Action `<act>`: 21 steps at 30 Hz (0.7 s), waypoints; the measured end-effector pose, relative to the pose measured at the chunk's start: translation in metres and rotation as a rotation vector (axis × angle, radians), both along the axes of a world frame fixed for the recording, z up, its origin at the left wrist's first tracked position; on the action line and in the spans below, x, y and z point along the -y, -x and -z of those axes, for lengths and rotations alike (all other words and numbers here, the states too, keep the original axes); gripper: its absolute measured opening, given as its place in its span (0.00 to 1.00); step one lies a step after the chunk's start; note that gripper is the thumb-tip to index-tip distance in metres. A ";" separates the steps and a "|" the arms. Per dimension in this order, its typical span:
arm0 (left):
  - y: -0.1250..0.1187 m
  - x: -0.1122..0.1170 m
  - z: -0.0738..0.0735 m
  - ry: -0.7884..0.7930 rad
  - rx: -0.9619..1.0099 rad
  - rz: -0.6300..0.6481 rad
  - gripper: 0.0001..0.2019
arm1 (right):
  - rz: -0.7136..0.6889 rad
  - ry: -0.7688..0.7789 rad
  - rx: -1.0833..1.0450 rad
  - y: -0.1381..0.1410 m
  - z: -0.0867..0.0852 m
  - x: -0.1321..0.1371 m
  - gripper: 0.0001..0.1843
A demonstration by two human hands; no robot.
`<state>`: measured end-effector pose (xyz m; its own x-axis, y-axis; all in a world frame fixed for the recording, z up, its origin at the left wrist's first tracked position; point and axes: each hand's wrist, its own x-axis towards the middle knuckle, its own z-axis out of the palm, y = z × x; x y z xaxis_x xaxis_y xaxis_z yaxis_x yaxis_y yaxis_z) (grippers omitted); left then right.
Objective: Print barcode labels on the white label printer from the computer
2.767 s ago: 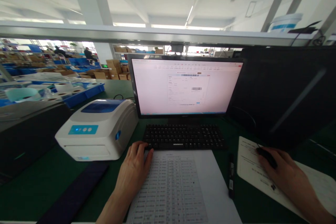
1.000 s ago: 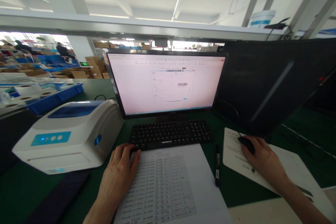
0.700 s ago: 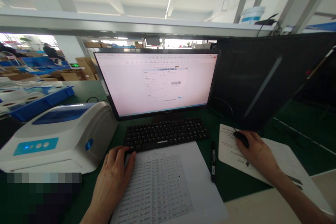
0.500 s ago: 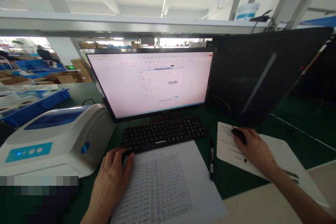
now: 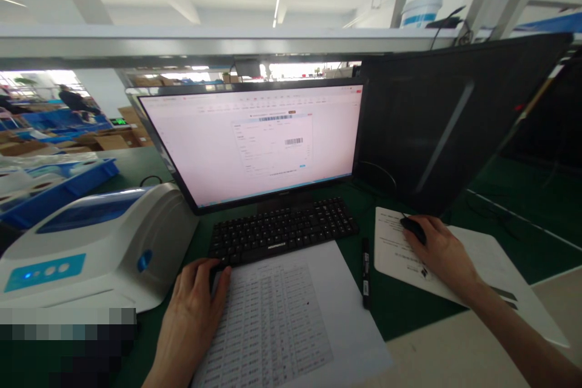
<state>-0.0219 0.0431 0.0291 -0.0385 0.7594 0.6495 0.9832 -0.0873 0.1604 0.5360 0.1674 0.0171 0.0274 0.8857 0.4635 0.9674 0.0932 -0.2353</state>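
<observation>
My right hand [image 5: 442, 257] is wrapped over a black computer mouse [image 5: 413, 230], which rests on a white printed mouse pad [image 5: 388, 242]. At the lower left corner of the black keyboard [image 5: 284, 230] lies my left hand [image 5: 193, 300], open, its fingertips on the corner keys and its thumb spread away. Beneath the thumb and palm edge is a printed sheet of paper [image 5: 282, 321] with a table of rows. A black marker pen [image 5: 366, 273] lies between the paper and the mouse pad. The lit monitor [image 5: 254, 139] behind the keyboard displays a window with barcodes.
A grey-white label printer [image 5: 168, 236] with a blue light stands left of the keyboard. Beyond it is a blue tray [image 5: 86, 182] holding rolls. A large dark panel [image 5: 418, 121] leans at the right. Overhead runs a shelf [image 5: 218, 42] with a white bucket [image 5: 422, 12]. A person [image 5: 73, 97] is far off.
The view has shifted slightly, so the monitor and printer appear a little further left. Both hands keep their places on the mouse and keyboard corner.
</observation>
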 end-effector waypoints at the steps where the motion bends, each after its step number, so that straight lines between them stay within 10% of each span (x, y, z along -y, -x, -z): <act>1: 0.000 0.000 0.000 0.000 -0.001 0.001 0.19 | -0.007 -0.007 0.001 -0.001 0.001 0.000 0.31; 21: -0.001 0.000 0.003 -0.022 -0.010 -0.019 0.19 | -0.027 -0.076 0.050 -0.008 0.012 -0.004 0.31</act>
<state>-0.0205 0.0432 0.0260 -0.0457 0.7441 0.6665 0.9863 -0.0723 0.1484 0.5439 0.1718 0.0054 -0.0206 0.8479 0.5298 0.9747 0.1349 -0.1780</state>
